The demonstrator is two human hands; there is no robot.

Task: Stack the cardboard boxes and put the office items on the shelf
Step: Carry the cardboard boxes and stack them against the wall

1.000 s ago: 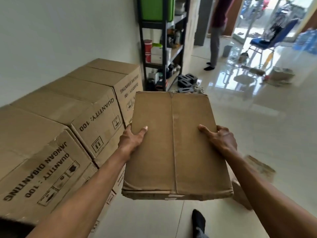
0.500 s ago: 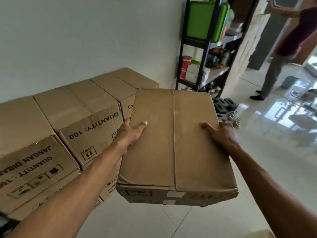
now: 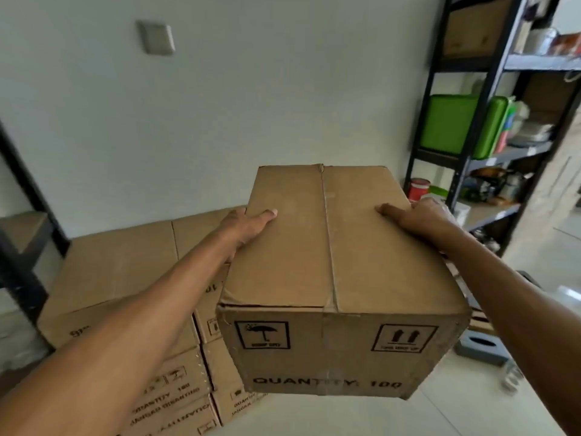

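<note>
Now cardboard box (image 3: 330, 262) between left hand (image 3: 248, 226), right hand (image 3: 421, 217), thumbs on top

held box (image 3: 339, 265) right of stacked boxes (image 3: 125, 278); shelf (image 3: 490, 146) further right

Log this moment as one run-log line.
phase: carrying | held: cardboard box | left hand, right hand gripping sides | stack left

"QUANTITY: 100" is printed along the near face of the carried cardboard box (image 3: 339, 278), beneath an umbrella sign and a 2-arrow sign whose small captions cannot be read. On the stacked boxes (image 3: 132, 309) only blurred, partly hidden lettering is seen.
</note>
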